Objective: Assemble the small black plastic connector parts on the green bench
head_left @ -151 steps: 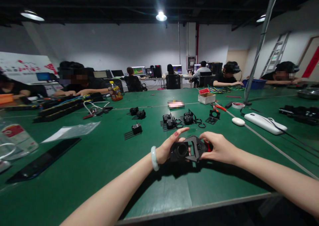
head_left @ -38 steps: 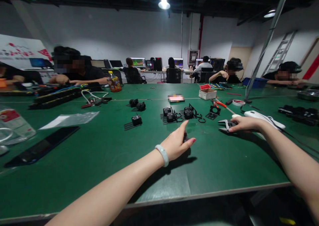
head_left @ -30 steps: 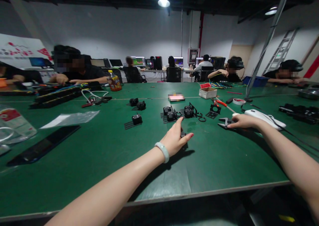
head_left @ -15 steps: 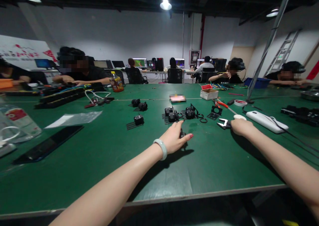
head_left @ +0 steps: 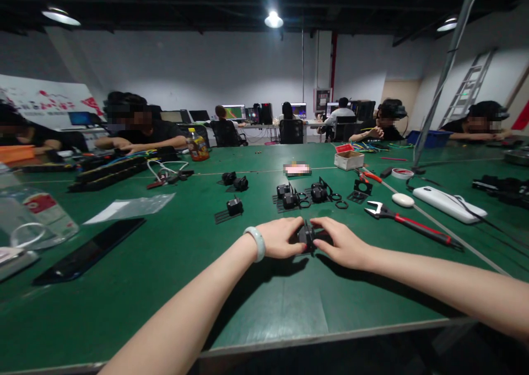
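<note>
A pair of bare hands meets over a small black part point(head_left: 305, 235) just right of the frame's center, low above a green bench point(head_left: 124, 303). The left hand point(head_left: 281, 238), a pale bangle point(head_left: 260, 245) at its wrist, holds the part between thumb and fingers; the right hand point(head_left: 345, 244) curves in from the other side, its fingers slightly parted at the part's edge, though whether they grip it cannot be told.

At the left edge stands a clear plastic container point(head_left: 49, 218) with a red-and-white label, a dark flat slab point(head_left: 88, 252) lying to its right. Behind them, at upper left, a person in black point(head_left: 144, 129) leans over long black strips point(head_left: 119, 168) topped with colored wires, near a yellow-capped bottle point(head_left: 198, 148). In the middle, beyond the hands, similar black assemblies point(head_left: 235, 205) sit in loose groups, with black rings point(head_left: 341, 204) beside the nearer group on the right.

Farther right, a white box point(head_left: 349, 160) with a red piece at its top stands on the far half of the bench. An adjustable wrench point(head_left: 415, 226) with a red-and-black handle lies right of the hands, its jaws apart and pointing left. Just beyond it are a white rounded object point(head_left: 403, 200) and, nearer the right edge, a white oblong case point(head_left: 449, 204) crossed by a dark strap.
</note>
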A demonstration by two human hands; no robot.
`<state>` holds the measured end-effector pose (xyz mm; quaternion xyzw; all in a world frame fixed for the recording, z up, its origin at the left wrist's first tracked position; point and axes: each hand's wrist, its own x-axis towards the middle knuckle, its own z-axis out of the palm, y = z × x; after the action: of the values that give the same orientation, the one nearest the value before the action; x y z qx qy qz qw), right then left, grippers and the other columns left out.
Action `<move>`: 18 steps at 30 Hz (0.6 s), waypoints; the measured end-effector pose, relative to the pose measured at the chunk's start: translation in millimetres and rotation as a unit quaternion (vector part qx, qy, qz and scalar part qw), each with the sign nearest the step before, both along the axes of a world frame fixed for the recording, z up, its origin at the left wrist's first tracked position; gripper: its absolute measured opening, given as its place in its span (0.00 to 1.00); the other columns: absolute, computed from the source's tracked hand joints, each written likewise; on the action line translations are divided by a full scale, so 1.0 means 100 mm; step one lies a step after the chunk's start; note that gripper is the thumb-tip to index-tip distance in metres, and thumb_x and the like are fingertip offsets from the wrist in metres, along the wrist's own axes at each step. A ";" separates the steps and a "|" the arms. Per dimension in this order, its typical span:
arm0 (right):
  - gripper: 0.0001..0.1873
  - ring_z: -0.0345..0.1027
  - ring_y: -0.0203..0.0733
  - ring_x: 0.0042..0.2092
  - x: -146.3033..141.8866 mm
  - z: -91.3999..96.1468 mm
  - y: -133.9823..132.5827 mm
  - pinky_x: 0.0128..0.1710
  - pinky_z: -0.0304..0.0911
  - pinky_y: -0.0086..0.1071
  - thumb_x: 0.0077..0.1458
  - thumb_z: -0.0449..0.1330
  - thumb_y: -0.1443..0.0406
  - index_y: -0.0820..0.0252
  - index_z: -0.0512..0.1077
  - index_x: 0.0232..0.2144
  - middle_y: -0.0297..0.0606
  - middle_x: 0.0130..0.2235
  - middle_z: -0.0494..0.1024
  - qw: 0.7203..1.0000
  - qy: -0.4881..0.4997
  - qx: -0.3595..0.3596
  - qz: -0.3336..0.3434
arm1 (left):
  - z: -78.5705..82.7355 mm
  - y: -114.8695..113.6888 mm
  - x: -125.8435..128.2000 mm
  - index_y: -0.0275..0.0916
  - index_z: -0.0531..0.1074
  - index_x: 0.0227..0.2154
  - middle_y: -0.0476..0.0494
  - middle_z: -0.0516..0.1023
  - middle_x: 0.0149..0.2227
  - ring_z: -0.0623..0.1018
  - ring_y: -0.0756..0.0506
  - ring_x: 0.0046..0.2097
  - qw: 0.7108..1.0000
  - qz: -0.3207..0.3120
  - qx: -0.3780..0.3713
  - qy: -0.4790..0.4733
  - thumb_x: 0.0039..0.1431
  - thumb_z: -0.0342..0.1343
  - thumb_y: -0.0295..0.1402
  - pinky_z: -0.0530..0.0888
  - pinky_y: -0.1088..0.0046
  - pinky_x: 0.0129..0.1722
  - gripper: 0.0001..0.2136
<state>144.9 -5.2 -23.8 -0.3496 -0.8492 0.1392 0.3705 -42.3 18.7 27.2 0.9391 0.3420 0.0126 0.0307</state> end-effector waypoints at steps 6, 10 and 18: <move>0.16 0.64 0.39 0.40 -0.12 -0.06 0.06 0.41 0.59 0.36 0.46 0.52 0.70 0.59 0.61 0.40 0.38 0.39 0.69 0.985 0.106 -0.133 0.032 | -0.04 -0.04 0.06 0.38 0.58 0.32 0.44 0.69 0.31 0.71 0.45 0.32 0.999 0.030 0.013 0.015 0.50 0.43 0.41 0.66 0.72 0.30 0.12; 0.15 0.64 0.39 0.39 -0.13 -0.09 0.07 0.40 0.60 0.35 0.45 0.52 0.70 0.60 0.62 0.39 0.38 0.38 0.70 0.977 0.140 -0.155 0.037 | -0.06 -0.01 0.08 0.38 0.57 0.33 0.44 0.70 0.30 0.71 0.46 0.29 0.998 0.050 0.001 0.031 0.50 0.41 0.42 0.65 0.73 0.27 0.13; 0.14 0.64 0.39 0.37 -0.12 -0.09 0.08 0.39 0.60 0.34 0.45 0.53 0.69 0.61 0.64 0.37 0.38 0.35 0.70 0.981 0.135 -0.137 0.028 | -0.12 0.05 0.09 0.37 0.56 0.33 0.44 0.70 0.29 0.71 0.46 0.27 0.999 0.036 0.003 0.034 0.50 0.41 0.41 0.63 0.75 0.24 0.12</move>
<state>132.7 3.2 -32.7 -0.3510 -0.7735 0.3111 0.4264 -33.6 24.1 15.6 0.9263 0.3760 -0.0173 0.0160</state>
